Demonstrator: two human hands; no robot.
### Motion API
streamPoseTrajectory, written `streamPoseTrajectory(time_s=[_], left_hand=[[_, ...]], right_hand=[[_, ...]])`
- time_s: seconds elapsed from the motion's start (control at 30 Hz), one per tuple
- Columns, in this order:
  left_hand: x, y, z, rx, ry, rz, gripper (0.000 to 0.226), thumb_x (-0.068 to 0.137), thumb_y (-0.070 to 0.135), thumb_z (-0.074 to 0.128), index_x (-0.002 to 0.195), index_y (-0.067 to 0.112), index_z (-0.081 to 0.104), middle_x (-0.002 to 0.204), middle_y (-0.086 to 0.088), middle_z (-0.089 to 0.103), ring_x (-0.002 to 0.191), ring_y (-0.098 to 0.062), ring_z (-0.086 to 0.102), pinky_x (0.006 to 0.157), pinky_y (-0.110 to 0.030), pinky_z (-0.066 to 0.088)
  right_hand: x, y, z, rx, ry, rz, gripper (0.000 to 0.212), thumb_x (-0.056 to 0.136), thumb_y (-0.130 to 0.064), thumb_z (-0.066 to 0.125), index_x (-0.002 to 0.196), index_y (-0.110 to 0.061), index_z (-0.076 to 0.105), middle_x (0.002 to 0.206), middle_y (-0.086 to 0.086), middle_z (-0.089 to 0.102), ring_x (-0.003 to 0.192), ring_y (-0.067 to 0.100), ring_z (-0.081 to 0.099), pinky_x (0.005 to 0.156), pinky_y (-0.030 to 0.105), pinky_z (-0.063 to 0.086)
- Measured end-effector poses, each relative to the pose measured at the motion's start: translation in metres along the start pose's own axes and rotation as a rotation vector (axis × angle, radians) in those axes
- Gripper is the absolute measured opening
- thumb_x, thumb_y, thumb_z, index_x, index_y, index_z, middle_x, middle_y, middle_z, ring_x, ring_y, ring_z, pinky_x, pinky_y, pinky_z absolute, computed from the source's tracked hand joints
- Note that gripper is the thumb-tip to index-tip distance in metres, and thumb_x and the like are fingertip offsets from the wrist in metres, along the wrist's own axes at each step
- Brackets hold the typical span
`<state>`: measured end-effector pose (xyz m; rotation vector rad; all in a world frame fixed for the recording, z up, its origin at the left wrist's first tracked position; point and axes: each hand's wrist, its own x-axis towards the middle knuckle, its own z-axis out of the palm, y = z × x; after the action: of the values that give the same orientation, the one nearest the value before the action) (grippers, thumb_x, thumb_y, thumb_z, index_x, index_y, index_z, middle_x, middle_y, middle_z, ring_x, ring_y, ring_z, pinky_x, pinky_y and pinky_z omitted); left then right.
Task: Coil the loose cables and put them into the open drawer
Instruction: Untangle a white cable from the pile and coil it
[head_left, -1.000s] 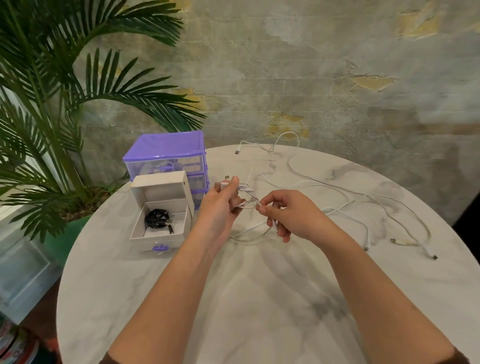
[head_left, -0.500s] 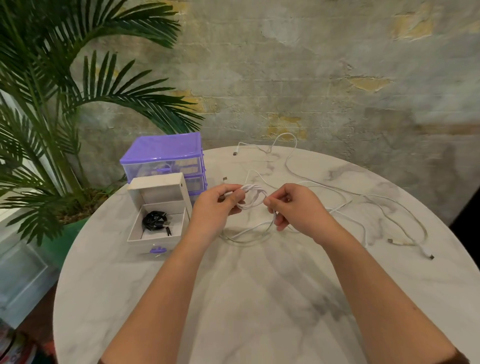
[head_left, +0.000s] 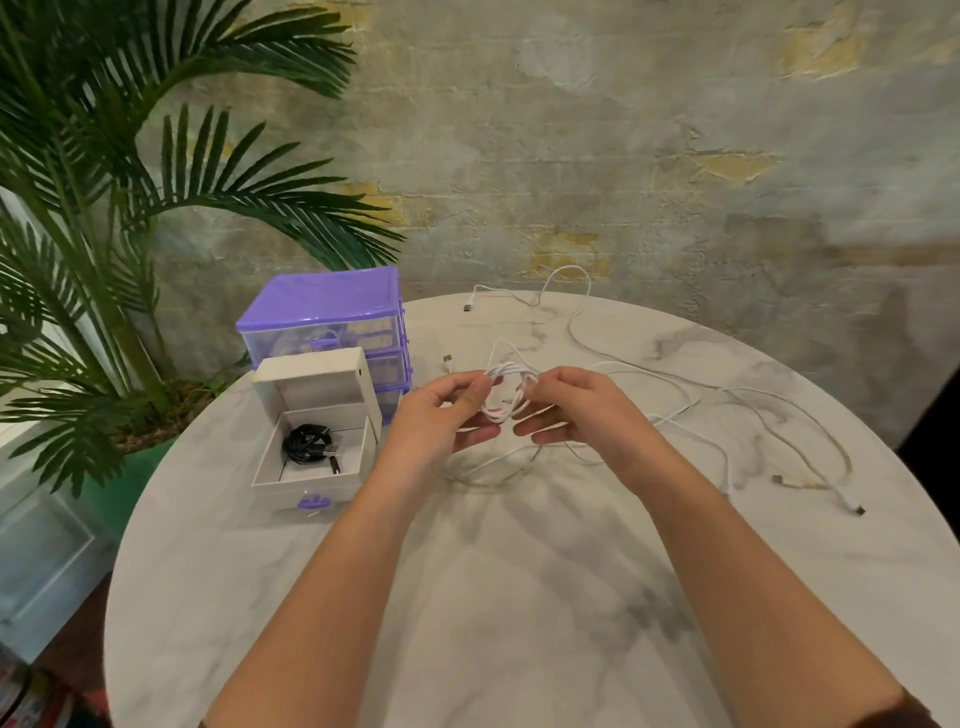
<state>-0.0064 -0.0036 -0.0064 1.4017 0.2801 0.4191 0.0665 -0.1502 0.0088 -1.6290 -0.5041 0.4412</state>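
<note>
A round white marble-patterned table (head_left: 519, 597) fills the lower part of the view, with a tall green palm plant (head_left: 104, 234) standing beside its left edge. Near the table's far left sits a small purple-topped clear plastic drawer cabinet (head_left: 327, 322), and in front of it, just touching, lies the pulled-out white drawer with a purple handle (head_left: 311, 475), open at the top. Inside the drawer rests a coiled black cable (head_left: 306, 447). Several loose white cables (head_left: 727, 410) sprawl over the far right half of the table, their plugs lying near the rim. Above the middle of the table both hands meet on a small coil of white cable (head_left: 506, 392): the left hand (head_left: 441, 421) pinches the coil's left side between thumb and fingers, and the right hand (head_left: 576, 410) holds its right side with curled fingers. A tail of this cable trails down onto the table under the hands.
</note>
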Motion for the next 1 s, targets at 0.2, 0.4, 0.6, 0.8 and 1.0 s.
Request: streamPoseTrajectory(time_s=[0.2, 0.4, 0.6, 0.8, 1.0], left_hand=[[-0.0010, -0.0015, -0.0005, -0.037, -0.061, -0.075, 0.022, 0.094, 0.020, 0.059, 0.108, 0.006, 0.068, 0.098, -0.009, 0.070, 0.074, -0.014, 0.067, 0.070, -0.024, 0.058], [-0.0032, 0.0011, 0.0030, -0.052, -0.064, -0.111, 0.021, 0.094, 0.022, 0.060, 0.108, 0.008, 0.069, 0.098, -0.007, 0.072, 0.077, -0.017, 0.068, 0.071, -0.025, 0.060], [-0.0052, -0.0003, 0.0041, -0.119, -0.054, -0.139, 0.022, 0.093, 0.023, 0.060, 0.109, 0.011, 0.069, 0.098, -0.005, 0.074, 0.087, -0.019, 0.072, 0.075, -0.029, 0.060], [-0.0021, -0.0003, 0.0036, -0.085, -0.040, -0.177, 0.018, 0.093, 0.031, 0.060, 0.103, 0.023, 0.072, 0.091, 0.010, 0.073, 0.081, 0.002, 0.065, 0.078, -0.019, 0.048], [-0.0020, 0.0007, 0.0044, -0.124, -0.061, -0.226, 0.015, 0.091, 0.032, 0.062, 0.101, 0.025, 0.071, 0.088, 0.013, 0.070, 0.079, 0.003, 0.061, 0.069, -0.017, 0.040]], right_hand=[[-0.0023, 0.0009, 0.0046, 0.024, 0.070, -0.008, 0.027, 0.083, -0.021, 0.075, 0.099, -0.004, 0.062, 0.084, 0.008, 0.075, 0.077, 0.021, 0.072, 0.075, 0.033, 0.054], [0.0021, 0.0051, 0.0053, 0.089, 0.087, -0.039, 0.015, 0.085, -0.008, 0.069, 0.098, -0.007, 0.062, 0.083, 0.008, 0.071, 0.072, 0.015, 0.065, 0.072, 0.031, 0.053], [0.0042, 0.0081, 0.0044, 0.152, 0.088, 0.011, 0.014, 0.087, -0.011, 0.070, 0.096, -0.001, 0.072, 0.083, 0.009, 0.071, 0.070, 0.017, 0.064, 0.075, 0.032, 0.059], [0.0011, 0.0060, 0.0053, 0.260, -0.002, 0.029, 0.010, 0.090, -0.017, 0.067, 0.089, -0.009, 0.073, 0.087, 0.008, 0.072, 0.073, 0.017, 0.064, 0.075, 0.033, 0.057], [0.0030, 0.0076, 0.0079, 0.363, -0.036, 0.063, 0.009, 0.091, -0.020, 0.066, 0.093, -0.013, 0.071, 0.091, 0.006, 0.070, 0.069, 0.013, 0.059, 0.067, 0.027, 0.050]])
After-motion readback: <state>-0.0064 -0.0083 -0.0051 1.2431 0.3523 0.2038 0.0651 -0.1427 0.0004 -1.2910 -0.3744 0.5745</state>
